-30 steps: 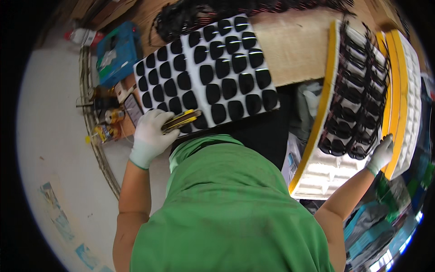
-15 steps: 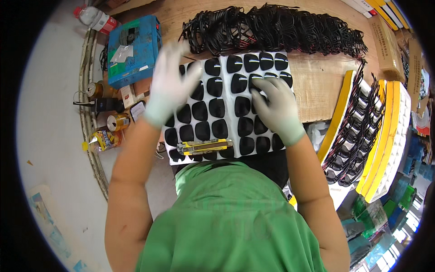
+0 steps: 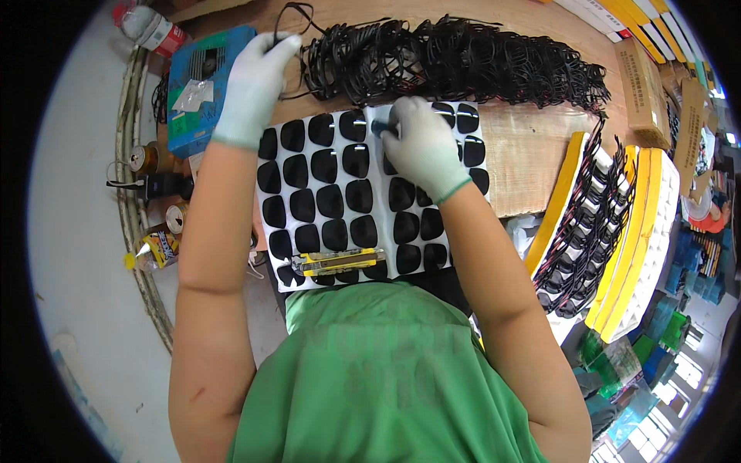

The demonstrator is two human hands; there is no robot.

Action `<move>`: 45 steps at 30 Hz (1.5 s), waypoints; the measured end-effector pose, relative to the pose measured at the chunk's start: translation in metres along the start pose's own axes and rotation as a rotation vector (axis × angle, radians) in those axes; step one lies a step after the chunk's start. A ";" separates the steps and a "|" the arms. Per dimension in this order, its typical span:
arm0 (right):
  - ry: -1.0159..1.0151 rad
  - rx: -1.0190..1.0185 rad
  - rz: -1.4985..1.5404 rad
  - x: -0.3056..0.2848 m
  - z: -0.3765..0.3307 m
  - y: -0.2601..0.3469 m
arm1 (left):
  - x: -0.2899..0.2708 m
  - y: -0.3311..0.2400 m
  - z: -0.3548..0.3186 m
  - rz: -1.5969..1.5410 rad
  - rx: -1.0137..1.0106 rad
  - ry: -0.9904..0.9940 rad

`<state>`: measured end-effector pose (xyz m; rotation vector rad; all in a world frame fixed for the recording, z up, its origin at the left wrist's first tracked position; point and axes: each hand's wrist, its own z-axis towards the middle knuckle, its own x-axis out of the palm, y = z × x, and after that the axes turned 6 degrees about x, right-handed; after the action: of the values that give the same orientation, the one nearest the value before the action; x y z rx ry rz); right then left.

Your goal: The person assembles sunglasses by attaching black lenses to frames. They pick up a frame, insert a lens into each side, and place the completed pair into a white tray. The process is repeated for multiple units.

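Note:
In its white glove, my left hand (image 3: 258, 69) pinches a thin black glasses frame (image 3: 302, 11) at the left end of a long pile of black frames (image 3: 463, 62). My gloved right hand (image 3: 421, 143) is closed on a dark sunglass lens (image 3: 384, 128), whose edge shows beside the thumb. That hand is over a white sheet (image 3: 378, 197) holding rows of dark lenses (image 3: 329, 199). Across the sheet's near edge lies a yellow box cutter (image 3: 340, 262).
A blue machine (image 3: 204, 81) stands at the left with a bottle (image 3: 150, 29) beyond it. At the right, foam trays (image 3: 637, 239) with yellow edges hold black frames. A cardboard box (image 3: 642, 92) sits at the far right; drink cans (image 3: 147, 158) are along the left edge.
My left hand has moved up and left from over the sheet to the frame pile and taken a frame. My right hand has shifted left and up and now holds a lens.

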<state>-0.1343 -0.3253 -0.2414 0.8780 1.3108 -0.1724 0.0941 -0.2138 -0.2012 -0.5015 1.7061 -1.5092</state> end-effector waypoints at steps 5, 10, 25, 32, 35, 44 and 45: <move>-0.075 -0.297 0.520 -0.047 -0.088 0.004 | 0.007 -0.028 -0.139 0.237 0.298 0.031; -0.146 -0.055 0.952 -0.057 -0.170 0.004 | 0.021 -0.044 -0.236 0.137 0.322 0.506; 0.300 0.074 1.207 -0.099 -0.214 -0.004 | 0.023 -0.077 -0.273 -0.049 0.355 0.772; 0.625 0.065 1.074 -0.103 -0.212 -0.017 | 0.012 -0.077 -0.280 -0.037 0.275 0.911; 0.474 0.037 1.072 -0.091 -0.209 -0.007 | 0.011 -0.069 -0.284 -0.071 0.264 0.739; 0.315 0.213 1.120 -0.076 -0.210 0.016 | 0.013 -0.072 -0.278 0.020 0.258 0.622; 0.283 0.128 1.050 -0.079 -0.209 0.016 | 0.011 -0.075 -0.275 0.024 0.193 0.641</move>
<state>-0.3081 -0.2077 -0.1626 1.6295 0.9418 0.7178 -0.1379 -0.0607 -0.1378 0.1281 1.9851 -1.9240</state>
